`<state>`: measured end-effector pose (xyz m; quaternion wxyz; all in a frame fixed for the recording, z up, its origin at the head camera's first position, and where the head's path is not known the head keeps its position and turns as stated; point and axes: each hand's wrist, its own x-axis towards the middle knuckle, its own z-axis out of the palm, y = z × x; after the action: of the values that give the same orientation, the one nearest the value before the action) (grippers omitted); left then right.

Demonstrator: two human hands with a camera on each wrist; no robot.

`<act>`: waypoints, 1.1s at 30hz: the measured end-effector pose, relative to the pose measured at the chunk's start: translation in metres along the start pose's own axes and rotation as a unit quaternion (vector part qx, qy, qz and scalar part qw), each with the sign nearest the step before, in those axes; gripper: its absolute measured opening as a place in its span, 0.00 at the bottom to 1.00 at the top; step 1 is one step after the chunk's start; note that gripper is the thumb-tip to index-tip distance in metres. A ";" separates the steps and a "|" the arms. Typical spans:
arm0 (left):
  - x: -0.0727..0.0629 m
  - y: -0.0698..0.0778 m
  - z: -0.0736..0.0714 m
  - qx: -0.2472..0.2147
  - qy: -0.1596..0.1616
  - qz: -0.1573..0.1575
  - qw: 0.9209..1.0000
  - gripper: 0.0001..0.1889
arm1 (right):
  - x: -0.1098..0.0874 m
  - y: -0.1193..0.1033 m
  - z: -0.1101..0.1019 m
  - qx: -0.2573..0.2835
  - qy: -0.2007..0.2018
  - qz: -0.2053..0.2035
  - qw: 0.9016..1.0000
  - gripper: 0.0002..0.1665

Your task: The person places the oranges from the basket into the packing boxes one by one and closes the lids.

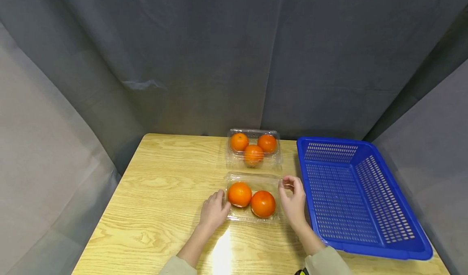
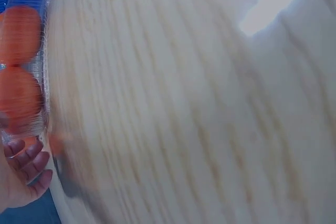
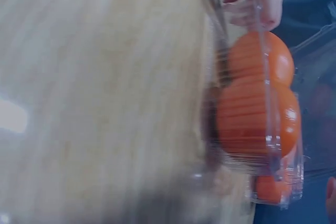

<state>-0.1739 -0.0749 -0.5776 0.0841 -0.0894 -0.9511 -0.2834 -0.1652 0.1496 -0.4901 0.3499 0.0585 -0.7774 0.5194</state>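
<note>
A clear plastic clamshell box (image 1: 257,181) with two oranges (image 1: 239,194) sits between my hands on the table. My left hand (image 1: 213,211) rests at its left end, fingers relaxed along the outside and thumb over the edge. With curled thumb and forefinger, my right hand (image 1: 293,198) pinches the far right corner, where the clear lid (image 3: 320,72) stands raised in the right wrist view. Only fingertips of that hand show at this view's right edge. The left fingers (image 2: 31,163) appear beside the box end in the left wrist view.
Behind the near box, a second clear clamshell (image 1: 272,160) holds three oranges (image 1: 253,155). A large blue plastic basket (image 1: 307,177) stands on the right of the wooden table (image 1: 161,185). Grey cloth (image 1: 204,63) hangs around the back and sides.
</note>
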 end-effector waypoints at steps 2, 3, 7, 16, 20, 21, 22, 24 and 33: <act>0.000 -0.001 -0.001 -0.015 0.009 0.008 1.000 0.09 | -0.008 0.013 0.000 -0.003 -0.006 -0.011 1.000 0.09; 0.000 -0.001 0.000 -0.022 0.016 0.013 1.000 0.07 | -0.012 0.019 -0.001 0.000 -0.009 -0.014 1.000 0.09; -0.001 -0.005 0.001 -0.060 0.036 0.026 0.997 0.08 | -0.026 0.040 -0.002 -0.009 -0.026 -0.038 0.999 0.12; -0.007 -0.012 -0.002 -0.242 -0.038 -0.037 0.969 0.11 | -0.047 0.051 -0.011 -0.034 -0.081 -0.073 0.993 0.18; -0.007 -0.009 -0.007 -0.316 -0.052 -0.076 0.944 0.12 | -0.055 0.057 -0.014 -0.039 -0.100 -0.077 0.991 0.19; -0.007 -0.007 -0.009 -0.340 -0.054 -0.085 0.935 0.13 | -0.057 0.058 -0.015 -0.041 -0.102 -0.077 0.991 0.19; -0.008 -0.004 -0.013 -0.362 -0.054 -0.096 0.925 0.14 | -0.059 0.059 -0.015 -0.045 -0.105 -0.076 0.991 0.19; -0.008 0.004 -0.023 -0.398 -0.057 -0.111 0.909 0.16 | -0.061 0.060 -0.016 -0.049 -0.109 -0.078 0.990 0.20; -0.014 0.023 -0.047 -0.417 -0.088 -0.115 0.897 0.18 | -0.067 0.065 -0.019 -0.053 -0.106 -0.123 0.985 0.21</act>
<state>-0.1500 -0.0839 -0.5303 -0.0784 -0.0314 -0.7529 -0.6527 -0.1355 0.1770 -0.5770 0.3294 0.1893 -0.8234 0.4214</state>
